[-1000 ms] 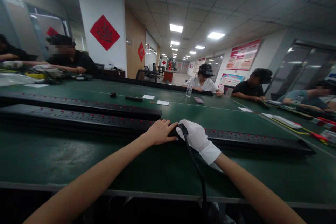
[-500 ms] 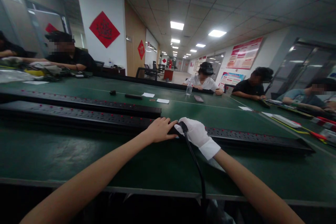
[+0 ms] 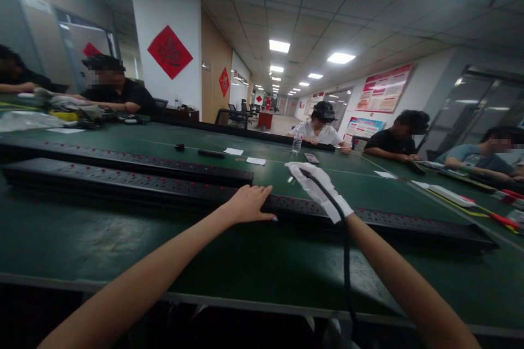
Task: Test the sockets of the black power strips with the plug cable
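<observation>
A long black power strip [image 3: 151,184] with red dots along its top runs across the table in front of me. My left hand [image 3: 250,204], bare, straddles its middle, fingers over the top and thumb at the near side. My right hand [image 3: 313,188], in a white glove, is raised above the strip, closed round a plug with a thick black cord [image 3: 345,251]. Metal prongs [image 3: 291,180] stick out below the gloved fingers, apart from the strip. The cord drops over the table's near edge. Behind lies a second black power strip [image 3: 135,155].
The green table [image 3: 123,251] holds paper slips [image 3: 255,161], a small black piece [image 3: 179,147], a black bar [image 3: 211,154], a phone [image 3: 311,158] and a water bottle [image 3: 297,142]. Several people sit around it. A white power strip [image 3: 450,195] lies at the right.
My right hand has lifted the plug up and to the right, off the strip, so its prongs now show. My left hand has stayed on the power strip. The view has shifted slightly.
</observation>
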`<action>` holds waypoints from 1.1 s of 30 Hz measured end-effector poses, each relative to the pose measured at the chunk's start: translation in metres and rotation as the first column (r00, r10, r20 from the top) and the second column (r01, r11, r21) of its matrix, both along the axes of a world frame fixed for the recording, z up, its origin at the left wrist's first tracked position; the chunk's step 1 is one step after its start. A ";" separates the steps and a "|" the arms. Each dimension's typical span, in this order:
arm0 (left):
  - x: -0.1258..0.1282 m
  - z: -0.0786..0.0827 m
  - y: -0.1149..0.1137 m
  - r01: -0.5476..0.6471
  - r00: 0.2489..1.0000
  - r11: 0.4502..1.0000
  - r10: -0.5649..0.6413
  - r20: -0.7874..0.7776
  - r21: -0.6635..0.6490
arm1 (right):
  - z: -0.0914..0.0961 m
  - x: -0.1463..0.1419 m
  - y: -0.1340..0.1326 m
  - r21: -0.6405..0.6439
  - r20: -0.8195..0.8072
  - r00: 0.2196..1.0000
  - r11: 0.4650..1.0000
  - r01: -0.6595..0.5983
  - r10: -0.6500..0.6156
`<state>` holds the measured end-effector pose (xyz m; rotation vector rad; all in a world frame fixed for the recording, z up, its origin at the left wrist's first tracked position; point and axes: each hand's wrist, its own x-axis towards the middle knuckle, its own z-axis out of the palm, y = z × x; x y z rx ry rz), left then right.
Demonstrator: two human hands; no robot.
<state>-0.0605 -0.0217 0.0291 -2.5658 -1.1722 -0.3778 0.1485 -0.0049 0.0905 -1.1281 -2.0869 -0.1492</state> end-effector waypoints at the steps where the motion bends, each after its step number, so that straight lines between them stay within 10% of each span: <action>1: -0.002 0.002 0.001 -0.015 1.000 1.000 0.015 0.008 -0.004 | -0.004 -0.008 0.000 -0.035 0.106 0.994 0.999 -0.009 0.013; 9: -0.013 0.003 0.009 -0.067 0.998 0.994 0.066 -0.011 -0.092 | -0.022 -0.056 0.003 -0.171 0.499 0.866 0.977 0.129 -0.027; 18: -0.012 0.006 0.006 -0.077 0.997 0.990 0.076 -0.013 -0.120 | -0.047 -0.073 -0.024 0.149 0.381 0.858 0.939 0.309 -0.343; 33: -0.010 0.005 0.007 -0.065 0.998 0.992 0.062 -0.031 -0.111 | -0.052 -0.061 -0.020 0.136 0.315 0.925 0.975 0.175 -0.210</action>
